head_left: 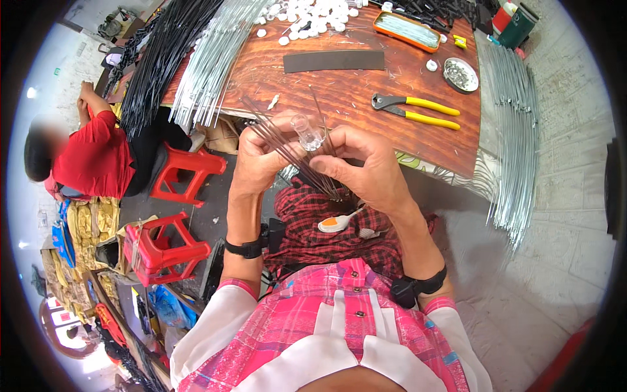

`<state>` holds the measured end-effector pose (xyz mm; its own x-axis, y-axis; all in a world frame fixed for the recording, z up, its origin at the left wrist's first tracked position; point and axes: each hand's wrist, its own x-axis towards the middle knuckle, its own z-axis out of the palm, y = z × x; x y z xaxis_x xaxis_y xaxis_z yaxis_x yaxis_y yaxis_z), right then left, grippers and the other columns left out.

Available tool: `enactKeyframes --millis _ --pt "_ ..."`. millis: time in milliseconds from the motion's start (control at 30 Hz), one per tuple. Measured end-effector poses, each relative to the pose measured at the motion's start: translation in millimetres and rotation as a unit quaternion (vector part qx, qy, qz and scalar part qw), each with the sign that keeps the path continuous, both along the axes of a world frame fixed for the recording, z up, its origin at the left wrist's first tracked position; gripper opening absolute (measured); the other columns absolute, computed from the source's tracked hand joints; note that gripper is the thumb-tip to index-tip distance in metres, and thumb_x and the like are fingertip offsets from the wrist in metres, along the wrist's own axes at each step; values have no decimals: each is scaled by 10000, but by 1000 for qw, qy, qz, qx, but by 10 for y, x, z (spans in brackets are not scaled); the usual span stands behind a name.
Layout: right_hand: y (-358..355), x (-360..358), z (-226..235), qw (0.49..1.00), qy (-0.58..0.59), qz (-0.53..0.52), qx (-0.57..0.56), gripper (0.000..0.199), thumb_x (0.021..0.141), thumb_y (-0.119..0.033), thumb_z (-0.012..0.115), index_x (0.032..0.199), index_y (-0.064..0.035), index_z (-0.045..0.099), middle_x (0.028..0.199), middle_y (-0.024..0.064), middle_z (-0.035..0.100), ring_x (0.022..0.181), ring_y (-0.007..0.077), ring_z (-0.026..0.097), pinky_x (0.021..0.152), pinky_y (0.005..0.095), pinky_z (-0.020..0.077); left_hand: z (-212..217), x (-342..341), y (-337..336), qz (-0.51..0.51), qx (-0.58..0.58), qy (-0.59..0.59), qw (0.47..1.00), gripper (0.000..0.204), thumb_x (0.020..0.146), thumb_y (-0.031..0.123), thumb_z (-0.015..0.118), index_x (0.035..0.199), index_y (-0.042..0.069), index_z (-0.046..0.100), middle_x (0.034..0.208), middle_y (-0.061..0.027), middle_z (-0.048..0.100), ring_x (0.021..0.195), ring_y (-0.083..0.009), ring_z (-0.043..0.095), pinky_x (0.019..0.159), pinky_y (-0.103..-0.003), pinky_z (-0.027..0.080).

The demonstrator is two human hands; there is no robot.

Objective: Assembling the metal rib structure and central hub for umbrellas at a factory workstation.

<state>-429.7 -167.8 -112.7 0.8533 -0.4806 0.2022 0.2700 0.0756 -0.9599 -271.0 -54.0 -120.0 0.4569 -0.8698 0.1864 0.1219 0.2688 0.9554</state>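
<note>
Both of my hands are raised in front of my lap, near the table's front edge. My left hand (258,153) is closed around a loose fan of thin dark metal rods (277,142), which slant down toward my right hand. Between my fingertips stands a small clear plastic cup-shaped piece (305,132), open end up. The fingers and thumb of my right hand (371,163) close on its right side, and the rods run by my right thumb. How the rods meet the clear piece is hidden by my fingers. A white spoon-shaped thing with an orange patch (333,224) lies on my lap.
On the wooden table (313,98) lie yellow-handled pincers (418,112), a dark flat strip (334,61), a dish of small metal parts (460,74), an orange tray (406,31) and white caps (307,16). Rod bundles overhang both sides. Red stools (186,173) and a seated person (95,157) are left.
</note>
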Motion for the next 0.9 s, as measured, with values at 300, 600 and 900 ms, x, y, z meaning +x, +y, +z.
enactKeyframes --millis 300,600,900 --pt "-182 -99 -95 995 2 33 99 230 851 -129 712 1004 22 630 926 33 657 845 78 611 773 227 496 208 -251 -122 13 -2 -114 993 274 799 -30 700 1068 -55 657 1006 -63 624 938 -137 610 834 -270 511" --pt "-345 -100 -183 986 -2 95 134 309 841 -195 731 1042 11 621 954 34 651 882 99 605 826 256 487 281 -224 -186 -51 40 -30 997 329 742 -17 748 1056 -38 651 1063 -71 610 970 -157 623 835 -291 527" --pt "-312 -52 -75 986 17 94 134 246 819 -31 708 1040 14 611 980 40 651 905 107 623 839 272 517 249 -154 -212 -56 64 -45 995 345 810 -7 697 1141 -45 608 1041 -89 672 950 -145 644 847 -283 533"
